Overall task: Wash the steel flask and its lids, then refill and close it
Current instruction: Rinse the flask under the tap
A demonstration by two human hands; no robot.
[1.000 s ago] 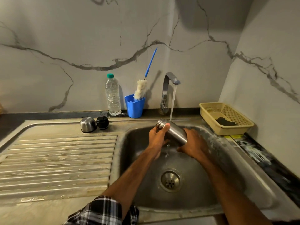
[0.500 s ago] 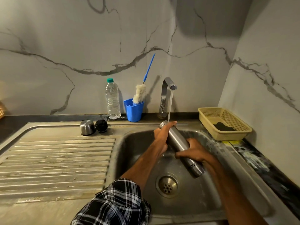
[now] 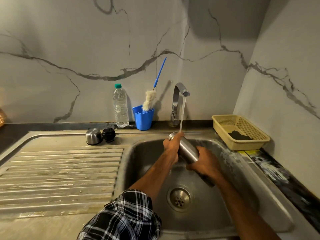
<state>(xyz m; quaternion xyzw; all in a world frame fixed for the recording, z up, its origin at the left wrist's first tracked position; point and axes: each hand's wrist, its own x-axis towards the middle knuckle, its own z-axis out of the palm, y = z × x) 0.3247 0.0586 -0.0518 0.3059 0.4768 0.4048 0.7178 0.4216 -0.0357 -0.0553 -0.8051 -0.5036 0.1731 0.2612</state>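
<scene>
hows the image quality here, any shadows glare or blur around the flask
Head view: dim warm light, a big shadow on the wall above the tap; the brush throws a slanted shadow toward the tap; mild glare on tap and steel lid; flask crisp mid-body, its lower end dark and smeared below the right hand; wide-angle bending curves the sink rim.

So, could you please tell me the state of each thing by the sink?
steel flask: uncapped, tilted under the stream
tap: running
steel lid: off, on the drainboard
black lid: off, beside the steel lid
water bottle: capped, upright
left hand: grips the flask's neck
right hand: grips the flask's body
</scene>
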